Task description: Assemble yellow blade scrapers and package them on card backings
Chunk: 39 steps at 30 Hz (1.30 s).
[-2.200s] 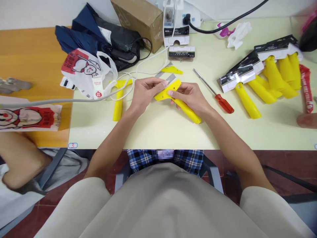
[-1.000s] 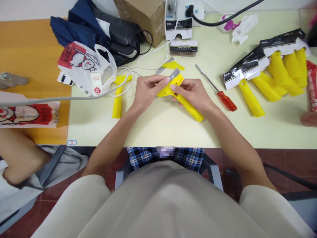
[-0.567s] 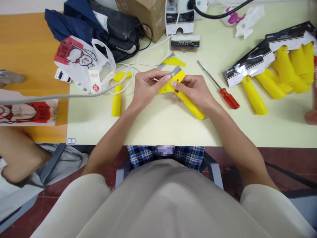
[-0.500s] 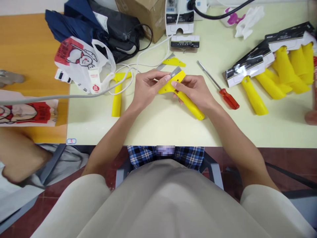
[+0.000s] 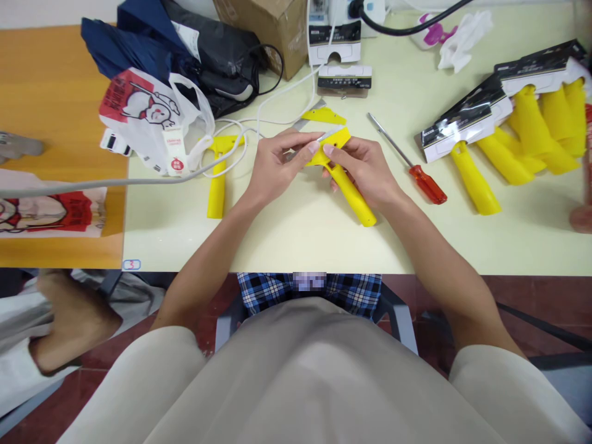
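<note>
Both my hands grip one yellow scraper [image 5: 349,188] above the table, its handle slanting down to the right and its grey blade edge at the upper left. My left hand [image 5: 276,166] pinches the blade side of the head between thumb and fingers. My right hand [image 5: 365,169] is closed round the head near the neck, thumb on its face; the fingers behind are partly hidden. Just beyond lies a loose yellow head piece [image 5: 326,115] with a grey blade. To the left rests a yellow scraper handle [image 5: 216,188]. A red-handled screwdriver [image 5: 428,184] lies to the right.
Several yellow handles [image 5: 476,180] in black-and-white packaging [image 5: 462,120] lie at the right. A white cable [image 5: 176,180] crosses the left side near a plastic bag [image 5: 139,111]. Behind stand a cardboard box [image 5: 284,37] and a small package [image 5: 345,79]. Another person's arm [image 5: 78,327] is at lower left.
The scraper has tilted in my hands, so its head shows narrower, and its handle end has shifted slightly left and down. The other person's arm at the lower left has moved.
</note>
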### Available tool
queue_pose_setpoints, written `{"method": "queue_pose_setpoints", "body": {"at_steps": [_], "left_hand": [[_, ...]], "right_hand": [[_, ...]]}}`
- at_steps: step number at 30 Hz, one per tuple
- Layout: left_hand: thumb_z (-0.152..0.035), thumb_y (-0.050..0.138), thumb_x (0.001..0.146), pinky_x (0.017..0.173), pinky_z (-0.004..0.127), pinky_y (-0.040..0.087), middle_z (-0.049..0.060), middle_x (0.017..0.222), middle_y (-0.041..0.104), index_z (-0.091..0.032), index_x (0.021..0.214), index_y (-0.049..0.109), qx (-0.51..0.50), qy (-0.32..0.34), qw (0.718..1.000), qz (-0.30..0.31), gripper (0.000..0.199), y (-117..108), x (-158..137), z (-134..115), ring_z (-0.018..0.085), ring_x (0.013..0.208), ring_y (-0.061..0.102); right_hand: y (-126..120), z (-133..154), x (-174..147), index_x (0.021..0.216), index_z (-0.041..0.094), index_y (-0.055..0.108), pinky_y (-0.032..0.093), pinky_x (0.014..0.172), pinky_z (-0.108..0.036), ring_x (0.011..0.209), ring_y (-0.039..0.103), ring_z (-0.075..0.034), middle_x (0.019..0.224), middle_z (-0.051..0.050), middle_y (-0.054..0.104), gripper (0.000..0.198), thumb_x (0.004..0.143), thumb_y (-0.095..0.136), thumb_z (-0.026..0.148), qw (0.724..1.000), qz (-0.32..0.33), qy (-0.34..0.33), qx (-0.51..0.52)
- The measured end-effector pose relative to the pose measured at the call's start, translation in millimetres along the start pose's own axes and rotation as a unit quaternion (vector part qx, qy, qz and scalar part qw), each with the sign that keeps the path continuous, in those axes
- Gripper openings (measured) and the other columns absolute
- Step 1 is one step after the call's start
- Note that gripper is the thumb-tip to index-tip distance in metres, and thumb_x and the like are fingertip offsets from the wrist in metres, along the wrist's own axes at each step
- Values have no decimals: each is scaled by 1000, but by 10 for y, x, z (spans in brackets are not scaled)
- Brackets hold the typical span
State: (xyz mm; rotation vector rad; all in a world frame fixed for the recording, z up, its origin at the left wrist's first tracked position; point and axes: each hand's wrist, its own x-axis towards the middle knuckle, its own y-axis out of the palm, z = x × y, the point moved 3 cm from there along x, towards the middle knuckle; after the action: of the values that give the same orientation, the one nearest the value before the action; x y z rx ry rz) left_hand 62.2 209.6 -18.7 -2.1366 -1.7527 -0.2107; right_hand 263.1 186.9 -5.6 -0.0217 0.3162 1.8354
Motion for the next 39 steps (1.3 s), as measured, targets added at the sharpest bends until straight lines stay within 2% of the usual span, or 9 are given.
{"method": "queue_pose_setpoints", "body": {"at_steps": [5,10,14,20,24,28,33,36,39], "left_hand": [[-70,85,104,81,39,67,6,107,88,-36,118,97,13,-30,999,4,39,-10,-4,1,23,95,80],[-74,86,101,71,33,63,9,110,88,-34,120,97,22,-39,999,-6,45,-3,-4,31,22,95,81],[-84,81,100,68,30,63,8,117,89,-32,119,95,4,-47,998,-32,56,18,13,91,21,93,81],[-97,74,94,61,31,63,5,92,83,-28,100,90,-15,-36,996,-77,71,13,42,93,16,69,75],[-88,84,94,58,28,61,3,86,82,-28,94,89,-25,-38,996,-78,61,7,40,67,14,67,75],[-76,89,97,61,29,63,5,97,88,-29,101,93,-27,-39,996,-76,47,-4,33,56,15,69,76],[-74,90,97,60,29,62,6,103,92,-29,102,95,-23,-36,996,-74,46,-3,37,1,15,68,74],[-73,89,98,61,29,61,7,107,93,-30,102,95,-26,-31,997,-65,44,9,33,-40,14,69,72],[-72,87,101,62,30,62,8,114,93,-29,103,95,-24,-30,998,-51,44,19,20,-52,14,70,71]], "right_hand": [[33,-26,7,107,19,73,57,57,-23,85,71,-12,112,-7,79,76,82,96,86,1000,2,3,11],[52,-53,6,105,19,73,58,58,-23,83,70,-11,106,-6,75,80,76,99,88,1000,-3,0,18],[57,-79,4,107,20,74,60,61,-24,86,70,-12,103,-5,74,78,73,103,84,999,-24,2,41],[75,-77,21,101,19,70,59,60,-23,85,68,-11,106,-6,74,79,70,105,83,996,-43,0,73],[84,-79,29,95,20,63,60,61,-23,89,70,-12,108,-6,75,85,67,103,90,996,-48,2,69],[84,-76,23,96,19,64,60,62,-24,89,71,-13,111,-7,75,85,67,103,89,996,-41,-4,74],[73,-70,15,100,19,66,61,64,-24,90,71,-13,115,-8,75,84,71,100,91,997,-35,-14,62],[80,-73,8,102,19,68,61,65,-24,88,68,-11,115,-7,75,79,74,102,85,997,-33,-14,68],[96,-69,-3,102,19,70,61,63,-24,85,67,-11,113,-6,75,80,70,105,83,996,-33,-15,82]]}}
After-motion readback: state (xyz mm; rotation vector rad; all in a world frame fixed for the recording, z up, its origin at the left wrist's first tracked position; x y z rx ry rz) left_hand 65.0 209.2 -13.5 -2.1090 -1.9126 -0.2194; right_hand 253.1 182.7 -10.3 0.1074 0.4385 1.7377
